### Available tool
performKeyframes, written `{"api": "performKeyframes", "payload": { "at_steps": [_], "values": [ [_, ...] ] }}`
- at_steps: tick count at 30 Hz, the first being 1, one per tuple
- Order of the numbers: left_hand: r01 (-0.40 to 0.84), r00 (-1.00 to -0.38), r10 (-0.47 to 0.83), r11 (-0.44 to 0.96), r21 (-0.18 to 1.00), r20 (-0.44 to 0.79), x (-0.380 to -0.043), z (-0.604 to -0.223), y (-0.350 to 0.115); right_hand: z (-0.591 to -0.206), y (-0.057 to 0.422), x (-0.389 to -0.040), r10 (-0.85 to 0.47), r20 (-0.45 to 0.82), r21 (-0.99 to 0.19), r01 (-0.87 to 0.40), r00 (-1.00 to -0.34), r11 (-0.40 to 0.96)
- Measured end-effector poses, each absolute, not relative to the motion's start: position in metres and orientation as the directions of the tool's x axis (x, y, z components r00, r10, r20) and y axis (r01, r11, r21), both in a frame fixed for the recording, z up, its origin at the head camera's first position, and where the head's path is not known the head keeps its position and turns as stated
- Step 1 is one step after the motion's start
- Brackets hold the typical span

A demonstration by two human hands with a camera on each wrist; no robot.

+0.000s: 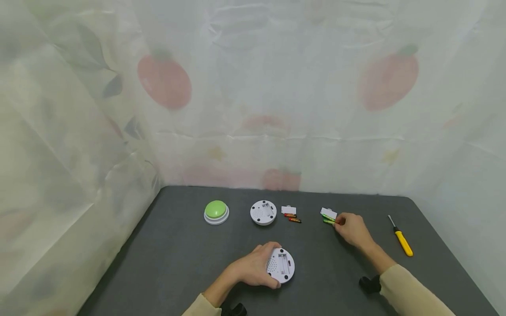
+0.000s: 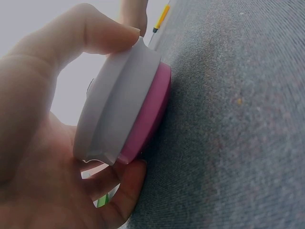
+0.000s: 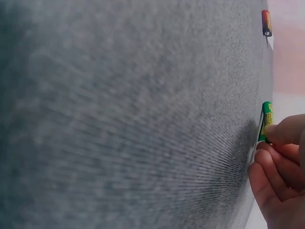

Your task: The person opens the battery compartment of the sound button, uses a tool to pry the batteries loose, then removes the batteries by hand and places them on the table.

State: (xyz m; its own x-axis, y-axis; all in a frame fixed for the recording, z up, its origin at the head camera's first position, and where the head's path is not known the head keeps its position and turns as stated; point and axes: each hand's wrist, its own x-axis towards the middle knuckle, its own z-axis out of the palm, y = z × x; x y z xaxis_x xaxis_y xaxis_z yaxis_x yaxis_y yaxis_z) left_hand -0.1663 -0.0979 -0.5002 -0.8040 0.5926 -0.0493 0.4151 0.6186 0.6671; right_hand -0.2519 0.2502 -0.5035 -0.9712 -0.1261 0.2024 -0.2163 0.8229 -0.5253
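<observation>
My left hand grips a round white push button by its sides, the open battery compartment facing up. In the left wrist view the button's pink dome faces down toward the grey table, with thumb and fingers around the white rim. At the right, my right hand pinches a green battery between thumb and fingers, close over the table. Another green battery lies just beside it, along the edge of a small white cover.
At the back stand a green-domed button and an upturned white button. Next to the latter lie a white cover and red-and-black batteries. A yellow-handled screwdriver rests at the far right. A printed curtain hangs around the table.
</observation>
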Motion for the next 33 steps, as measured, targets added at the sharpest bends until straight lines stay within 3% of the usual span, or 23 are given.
{"api": "performKeyframes", "payload": {
  "at_steps": [17,33],
  "values": [
    [0.397,-0.805,0.590,0.619,0.678,-0.067,-0.165,-0.500,-0.093,-0.499,0.251,-0.254,-0.131,0.139,-0.466,-0.182,-0.982,0.866],
    [0.418,-0.805,0.590,0.629,0.655,-0.053,-0.163,-0.497,-0.098,-0.487,0.222,-0.212,-0.151,0.244,-0.616,-0.274,-0.958,0.739]
  ]
}}
